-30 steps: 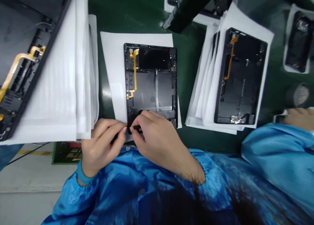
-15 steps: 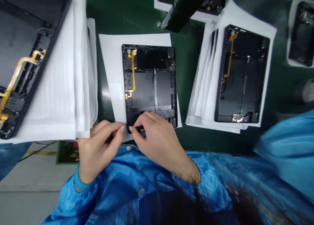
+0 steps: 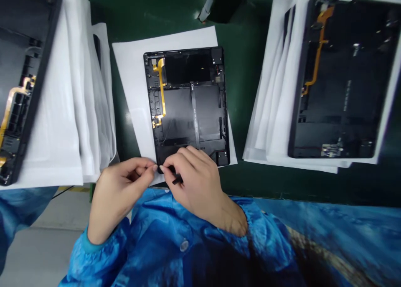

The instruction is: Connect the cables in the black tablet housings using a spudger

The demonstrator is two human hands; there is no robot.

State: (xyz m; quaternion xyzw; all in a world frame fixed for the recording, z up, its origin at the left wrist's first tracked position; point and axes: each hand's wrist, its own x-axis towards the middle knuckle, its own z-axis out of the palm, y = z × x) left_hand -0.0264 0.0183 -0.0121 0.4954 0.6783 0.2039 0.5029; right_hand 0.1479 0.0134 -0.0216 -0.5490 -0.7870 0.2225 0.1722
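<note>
A black tablet back housing (image 3: 178,107) lies open side up before me, a gold flex cable (image 3: 162,92) along its left side. At its near-left corner my left hand (image 3: 123,191) is closed in a pinch of thumb and forefinger; whatever is between the tips is too small to make out. Just right of it, over the housing's near edge, my right hand (image 3: 197,186) pinches too. A small black strip (image 3: 177,179) sticks out below its fingers, apparently held in them. The fingertips of both hands almost meet.
White foam sheets (image 3: 131,78) lie under the housing. Stacked sheets with another housing (image 3: 344,86) stand right, and a taller stack (image 3: 59,111) bears a housing (image 3: 19,86) left. A dark stand (image 3: 222,5) rises at the back of the green table (image 3: 150,11). A blue sleeve (image 3: 19,212) shows at the left edge.
My view has shifted, with the right-hand housing now larger and nearer. My hands' fingertips have come closer together at the corner, and the black strip now shows below my right fingers.
</note>
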